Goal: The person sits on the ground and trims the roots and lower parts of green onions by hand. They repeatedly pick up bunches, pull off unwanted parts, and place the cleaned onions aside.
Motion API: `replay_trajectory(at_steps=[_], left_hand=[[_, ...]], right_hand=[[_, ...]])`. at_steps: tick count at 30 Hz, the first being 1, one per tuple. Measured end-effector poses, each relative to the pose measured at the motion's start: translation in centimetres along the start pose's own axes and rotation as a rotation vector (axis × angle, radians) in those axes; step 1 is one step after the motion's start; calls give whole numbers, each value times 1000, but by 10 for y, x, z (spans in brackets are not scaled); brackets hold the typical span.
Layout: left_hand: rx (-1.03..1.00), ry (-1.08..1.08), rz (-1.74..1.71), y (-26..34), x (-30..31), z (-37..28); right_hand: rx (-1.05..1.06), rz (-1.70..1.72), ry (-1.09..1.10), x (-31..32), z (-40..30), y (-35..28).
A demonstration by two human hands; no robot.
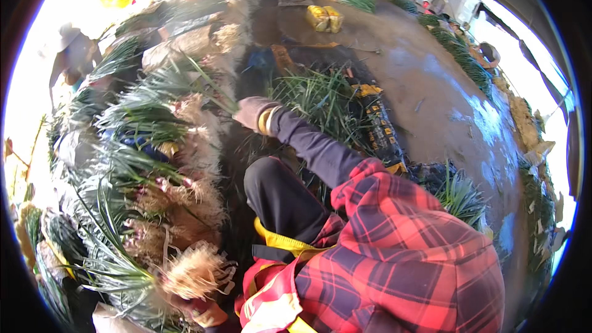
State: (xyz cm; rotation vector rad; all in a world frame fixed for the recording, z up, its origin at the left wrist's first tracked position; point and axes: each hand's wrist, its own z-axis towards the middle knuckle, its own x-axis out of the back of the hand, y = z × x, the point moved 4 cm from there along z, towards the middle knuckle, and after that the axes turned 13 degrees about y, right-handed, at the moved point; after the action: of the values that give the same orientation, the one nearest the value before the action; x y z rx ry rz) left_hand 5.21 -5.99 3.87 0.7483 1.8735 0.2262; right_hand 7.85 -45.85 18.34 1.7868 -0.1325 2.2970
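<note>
My right hand, in a glove with yellow bands at the wrist, reaches forward. Its fingers are closed on a few long green onion stalks that point up and left. Low in the view, my left hand is partly hidden under a bunch of green onions. It appears to grip the bunch near its pale, bushy roots, with the leaves spreading left. Beside my right hand lies a loose heap of green leaves on a dark printed sheet.
Rows of rooted green onions line the left. Yellow wrapped packs stand on the brown floor ahead. More onions run along the right wall. A person in a hat is at far left; others are at the back.
</note>
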Motion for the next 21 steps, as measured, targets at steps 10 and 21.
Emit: replay_trajectory(at_steps=[10, 21], left_hand=[[-68, -504, -357, 58, -69, 45], [-703, -46, 448, 40, -81, -7]], right_hand=[[259, 1255, 731, 85, -40, -156], [186, 1151, 959, 48, -40, -193]])
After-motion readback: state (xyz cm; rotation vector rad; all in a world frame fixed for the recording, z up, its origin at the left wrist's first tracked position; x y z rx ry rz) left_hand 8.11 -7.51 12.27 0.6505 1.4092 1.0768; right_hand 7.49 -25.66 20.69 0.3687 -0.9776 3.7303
